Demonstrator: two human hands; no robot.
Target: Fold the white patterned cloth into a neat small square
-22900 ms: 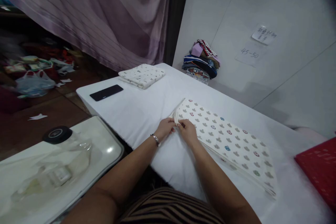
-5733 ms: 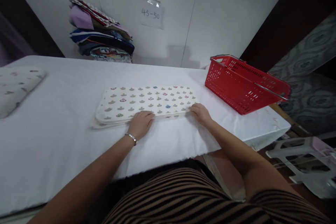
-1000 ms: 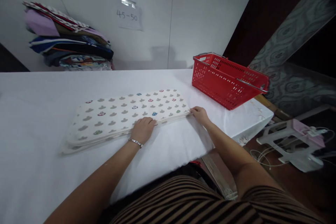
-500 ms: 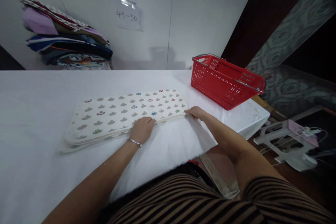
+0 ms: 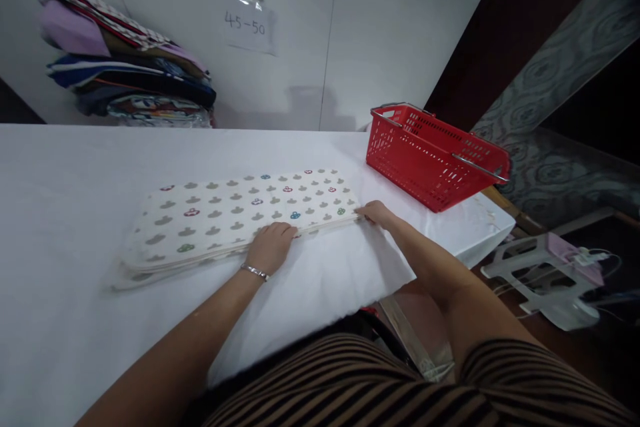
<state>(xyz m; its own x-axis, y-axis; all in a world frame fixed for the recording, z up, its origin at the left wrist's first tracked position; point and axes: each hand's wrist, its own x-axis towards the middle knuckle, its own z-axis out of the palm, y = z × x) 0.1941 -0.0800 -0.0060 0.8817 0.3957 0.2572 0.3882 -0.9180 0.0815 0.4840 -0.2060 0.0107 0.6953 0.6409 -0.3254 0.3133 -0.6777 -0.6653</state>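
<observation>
A folded white cloth printed with small grey and coloured shapes point(image 5: 235, 217) lies lengthwise on the white-covered table point(image 5: 75, 173). My left hand point(image 5: 270, 245), a bracelet on its wrist, rests on the cloth's near edge with the fingers curled over it. My right hand point(image 5: 376, 213) is at the cloth's near right corner, its fingers closed on the edge of the layers.
A red plastic basket point(image 5: 430, 153) stands on the table's right end. A pile of folded coloured fabrics point(image 5: 125, 73) leans against the wall at the back left. Paper notes point(image 5: 247, 3) hang on the wall. A white and pink device point(image 5: 550, 267) sits on the floor at the right.
My right hand has slid a little inward along the cloth's right corner. The left hand has stayed on the near edge. The camera has shifted slightly.
</observation>
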